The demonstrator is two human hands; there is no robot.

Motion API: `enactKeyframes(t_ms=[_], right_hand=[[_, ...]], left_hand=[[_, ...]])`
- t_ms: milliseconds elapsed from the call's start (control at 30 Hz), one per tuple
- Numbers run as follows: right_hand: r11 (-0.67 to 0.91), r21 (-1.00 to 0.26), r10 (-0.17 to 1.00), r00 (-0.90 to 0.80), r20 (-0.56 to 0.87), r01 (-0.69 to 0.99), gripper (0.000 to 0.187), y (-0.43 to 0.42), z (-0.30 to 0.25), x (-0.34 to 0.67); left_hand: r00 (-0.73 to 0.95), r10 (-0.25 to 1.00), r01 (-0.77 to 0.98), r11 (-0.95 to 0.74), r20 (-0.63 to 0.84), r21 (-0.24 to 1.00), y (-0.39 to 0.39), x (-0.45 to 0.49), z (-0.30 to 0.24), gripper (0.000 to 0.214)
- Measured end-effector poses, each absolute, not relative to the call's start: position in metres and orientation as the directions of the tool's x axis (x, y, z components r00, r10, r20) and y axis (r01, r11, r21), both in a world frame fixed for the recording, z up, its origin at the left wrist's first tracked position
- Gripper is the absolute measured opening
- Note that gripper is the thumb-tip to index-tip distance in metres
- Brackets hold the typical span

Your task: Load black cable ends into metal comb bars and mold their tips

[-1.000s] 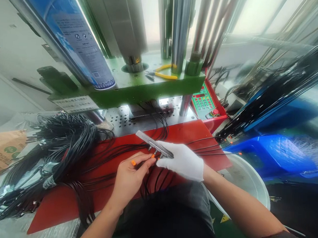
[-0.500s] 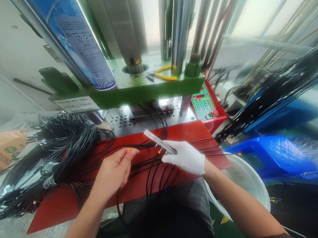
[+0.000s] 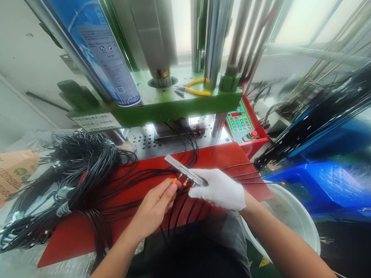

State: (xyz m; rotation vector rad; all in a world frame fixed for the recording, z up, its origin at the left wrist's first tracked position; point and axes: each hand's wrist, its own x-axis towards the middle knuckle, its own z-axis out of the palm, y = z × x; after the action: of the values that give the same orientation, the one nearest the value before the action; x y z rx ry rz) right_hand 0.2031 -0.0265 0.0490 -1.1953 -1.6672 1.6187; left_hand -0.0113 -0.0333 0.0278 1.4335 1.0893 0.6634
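Note:
My right hand (image 3: 220,189), in a white glove, grips a narrow metal bar (image 3: 184,170) that slants up to the left. Several black cables with orange ends hang from the bar's lower edge. Bare, my left hand (image 3: 158,203) pinches a black cable by its orange tip (image 3: 174,180), close against the bar's underside. Both hands are over a red board (image 3: 73,236), where more black cables (image 3: 134,175) run across. My right fingers partly hide the near end of the bar.
A large bundle of black cables (image 3: 101,168) lies at the left. Behind the board stands a green press (image 3: 180,110) with yellow-handled pliers (image 3: 198,90) and a blue spray can (image 3: 112,58). A control panel (image 3: 240,121), a white bucket (image 3: 310,226) and a blue stool (image 3: 321,186) are at the right.
My left hand has moved right with the orange-tipped cable, from beside the bar to its lower edge. My right hand still holds the bar in nearly the same place.

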Motion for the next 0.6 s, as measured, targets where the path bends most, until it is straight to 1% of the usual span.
enactKeyframes(t_ms=[67,133,233,333,500,600], right_hand=[[-0.1,-0.97,0.858,-0.473,-0.198,0.223,0.036,-0.0261,0.0487,0.2028],[-0.102,-0.971,0.857,-0.476,-0.197,0.217,0.035,-0.0256,0.0483,0.2026],[-0.104,-0.97,0.855,-0.478,-0.2,0.219,0.032,-0.0255,0.0487,0.2024],[-0.1,-0.967,0.86,-0.468,-0.202,0.233,0.031,-0.0263,0.0505,0.2027],[-0.12,-0.964,0.864,-0.453,-0.219,0.237,0.035,-0.0271,0.0536,0.2022],[-0.108,-0.969,0.862,-0.465,-0.204,0.224,0.035,-0.0269,0.0533,0.2015]], left_hand=[[0.412,0.889,0.29,0.079,-0.199,0.954,-0.0326,-0.0117,0.0279,0.028],[0.385,0.9,0.296,0.088,-0.203,0.951,-0.0319,-0.0123,0.0268,0.03],[0.336,0.921,0.214,0.128,-0.196,0.968,-0.0316,-0.0133,0.025,0.034],[0.332,0.926,0.158,0.136,-0.182,0.978,-0.0317,-0.0134,0.0254,0.033],[0.314,0.946,0.289,-0.016,-0.079,0.957,-0.0318,-0.0122,0.028,0.022],[0.299,0.953,0.299,-0.041,-0.053,0.953,-0.0316,-0.0115,0.0287,0.021]])
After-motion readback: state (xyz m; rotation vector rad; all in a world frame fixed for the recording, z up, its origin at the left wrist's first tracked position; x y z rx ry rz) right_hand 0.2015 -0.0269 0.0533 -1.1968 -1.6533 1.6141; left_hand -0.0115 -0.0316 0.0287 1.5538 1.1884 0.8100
